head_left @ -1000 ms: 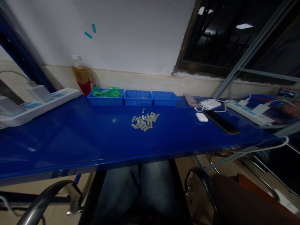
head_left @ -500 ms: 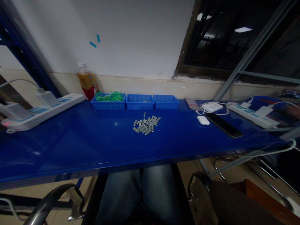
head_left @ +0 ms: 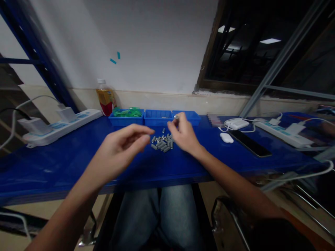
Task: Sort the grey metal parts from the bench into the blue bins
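A pile of small grey metal cylinders (head_left: 161,144) lies on the blue table, and one cylinder (head_left: 163,130) sits apart just behind it. My left hand (head_left: 121,148) hovers to the left of the pile, thumb and fingers apart, with nothing visible between them. Over the pile's right side is my right hand (head_left: 184,134), its fingers pinched together. A small shiny metal piece (head_left: 176,117) shows at those fingertips; its exact kind is too small to tell. That hand covers part of the pile and of the right blue bin (head_left: 192,118).
Beside the right bin stand a middle blue bin (head_left: 158,118) and one with green plastic pieces (head_left: 128,113). A drink bottle (head_left: 105,97) is behind. Power strips (head_left: 65,127) flank the table; an earbud case (head_left: 226,137) and a phone (head_left: 250,143) lie right.
Both my hands have come into view over the table. The right one now pinches a small metal piece near the pile. The camera view has shifted slightly.
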`<state>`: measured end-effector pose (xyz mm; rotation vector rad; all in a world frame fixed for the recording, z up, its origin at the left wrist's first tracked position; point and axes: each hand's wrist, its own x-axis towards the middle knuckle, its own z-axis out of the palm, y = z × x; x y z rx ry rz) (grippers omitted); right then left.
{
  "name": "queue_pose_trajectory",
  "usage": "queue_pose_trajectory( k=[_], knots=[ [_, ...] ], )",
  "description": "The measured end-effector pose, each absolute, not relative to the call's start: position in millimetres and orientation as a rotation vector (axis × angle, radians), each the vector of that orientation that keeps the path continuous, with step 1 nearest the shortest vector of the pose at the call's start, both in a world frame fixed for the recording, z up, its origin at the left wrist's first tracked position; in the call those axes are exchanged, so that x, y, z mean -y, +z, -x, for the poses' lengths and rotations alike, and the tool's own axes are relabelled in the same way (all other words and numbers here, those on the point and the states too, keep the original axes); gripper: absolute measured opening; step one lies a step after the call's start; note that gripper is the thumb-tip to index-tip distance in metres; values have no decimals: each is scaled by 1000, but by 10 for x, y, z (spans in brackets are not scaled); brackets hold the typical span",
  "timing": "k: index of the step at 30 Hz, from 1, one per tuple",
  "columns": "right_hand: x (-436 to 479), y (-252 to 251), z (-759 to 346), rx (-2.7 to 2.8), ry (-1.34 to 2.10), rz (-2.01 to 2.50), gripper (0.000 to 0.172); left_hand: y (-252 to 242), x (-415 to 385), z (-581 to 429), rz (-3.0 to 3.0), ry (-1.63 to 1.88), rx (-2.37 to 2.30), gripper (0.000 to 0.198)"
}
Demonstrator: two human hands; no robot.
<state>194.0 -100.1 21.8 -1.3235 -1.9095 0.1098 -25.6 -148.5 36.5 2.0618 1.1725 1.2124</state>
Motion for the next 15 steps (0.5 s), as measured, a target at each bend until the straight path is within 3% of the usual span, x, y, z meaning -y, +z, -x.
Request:
queue_pose_trajectory(
  k=[7, 15],
  knots=[
    [370, 84, -1616, 2243, -85, 1559, 21, 173, 122, -136, -2442, 1140, -1004, 22],
    [221, -85, -1680, 2226, -4, 1512, 19, -39, -17, -120, -2523, 1173, -987, 21]
  ],
)
